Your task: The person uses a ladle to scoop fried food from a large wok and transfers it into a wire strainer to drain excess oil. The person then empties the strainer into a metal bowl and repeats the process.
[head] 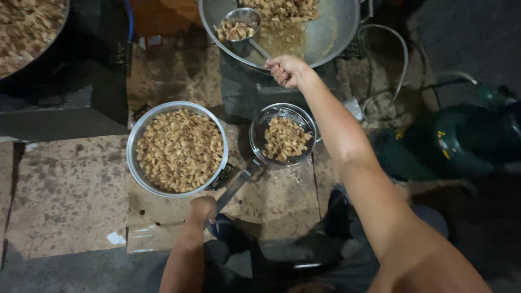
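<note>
Head view, looking down: the right hand point(286, 70) is closed around the handle of a metal ladle point(241, 24) filled with fried golden pieces, held over a large wok point(336, 32) at the top. The left hand point(202, 209) grips the long handle of a wire strainer point(282, 135) holding more pieces, between the wok and the person. Just left of the strainer sits a round metal bowl point(133, 146), heaped with the same pieces, on cardboard point(70, 190).
</note>
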